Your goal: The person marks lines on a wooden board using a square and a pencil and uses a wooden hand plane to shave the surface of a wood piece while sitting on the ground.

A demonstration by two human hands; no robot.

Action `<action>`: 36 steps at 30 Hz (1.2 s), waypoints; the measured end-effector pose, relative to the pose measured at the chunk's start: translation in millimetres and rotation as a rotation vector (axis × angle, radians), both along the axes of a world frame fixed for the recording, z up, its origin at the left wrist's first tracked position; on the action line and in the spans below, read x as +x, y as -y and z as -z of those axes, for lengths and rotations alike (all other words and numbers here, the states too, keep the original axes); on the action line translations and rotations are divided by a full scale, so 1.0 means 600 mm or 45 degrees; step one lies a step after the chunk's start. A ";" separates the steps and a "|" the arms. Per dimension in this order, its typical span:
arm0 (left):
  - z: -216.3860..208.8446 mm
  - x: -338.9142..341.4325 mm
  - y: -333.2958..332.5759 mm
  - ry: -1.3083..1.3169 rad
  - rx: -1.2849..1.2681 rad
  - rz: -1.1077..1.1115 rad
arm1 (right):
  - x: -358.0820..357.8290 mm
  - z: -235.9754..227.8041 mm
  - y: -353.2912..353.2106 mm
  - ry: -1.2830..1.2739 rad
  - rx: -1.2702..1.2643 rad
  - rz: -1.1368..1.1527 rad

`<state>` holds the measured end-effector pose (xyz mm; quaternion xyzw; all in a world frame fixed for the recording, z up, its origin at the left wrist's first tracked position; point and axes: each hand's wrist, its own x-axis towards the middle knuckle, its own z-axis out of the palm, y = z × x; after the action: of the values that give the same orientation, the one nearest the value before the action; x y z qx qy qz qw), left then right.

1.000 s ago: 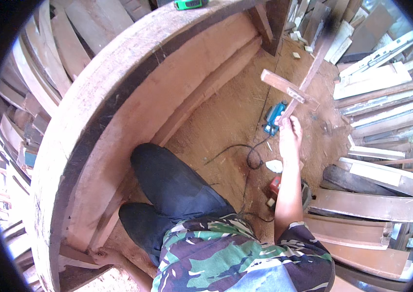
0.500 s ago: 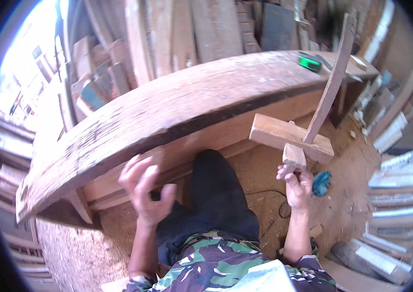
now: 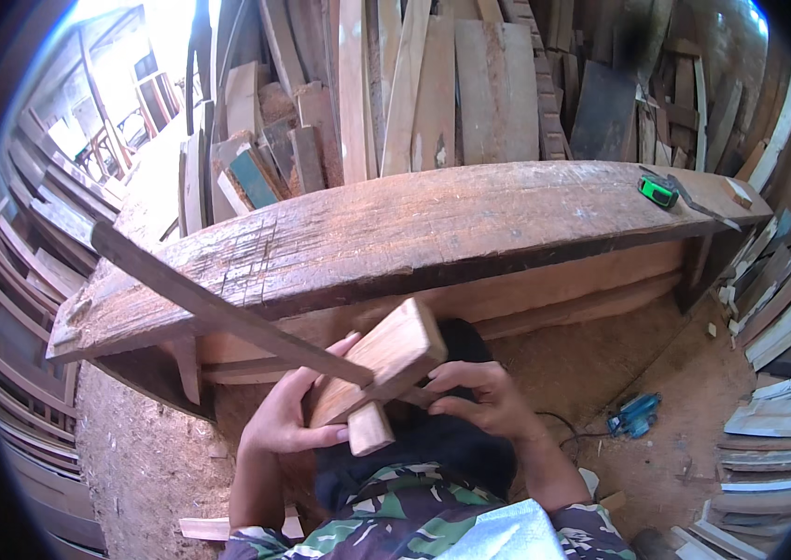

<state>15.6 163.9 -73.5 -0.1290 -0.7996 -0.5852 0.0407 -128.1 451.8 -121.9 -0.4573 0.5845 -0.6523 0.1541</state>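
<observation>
A wooden marking gauge (image 3: 381,359) is held above my lap, with a thick block, a long thin beam (image 3: 228,317) pointing to the upper left, and a short stub (image 3: 370,429) sticking out toward me. My left hand (image 3: 288,420) grips the block from its left side, thumb along the near edge by the stub. My right hand (image 3: 489,401) pinches a small wooden end at the block's right side between thumb and fingers; the fingertips partly cover that end.
A long worn bench (image 3: 414,224) crosses in front of me. On its right end lie a green tape measure (image 3: 659,190) and a small wooden piece (image 3: 737,193). A blue corded power tool (image 3: 633,415) sits on the dusty floor at right. Boards (image 3: 493,93) lean behind.
The marking gauge has come from the right to the middle, its beam swinging from upper right to upper left. My left hand, empty before, has taken hold of its block. The view has shifted.
</observation>
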 end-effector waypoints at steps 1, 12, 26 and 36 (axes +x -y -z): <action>0.010 0.013 0.006 0.023 0.083 -0.018 | 0.002 -0.002 0.005 -0.051 0.123 0.002; -0.086 0.104 0.039 -0.084 -0.265 -0.786 | 0.022 -0.097 0.068 -0.103 -0.074 0.035; -0.242 -0.026 0.226 -0.445 -0.824 -1.201 | -0.014 0.001 -0.004 0.314 0.027 0.387; -0.228 -0.004 0.195 -0.186 -1.032 -1.305 | -0.017 0.046 0.012 0.309 -0.033 0.339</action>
<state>13.4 47.1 63.3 0.2238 -0.9120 -0.1338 0.3167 -138.6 444.5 -149.7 -0.2959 0.6086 -0.7247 0.1300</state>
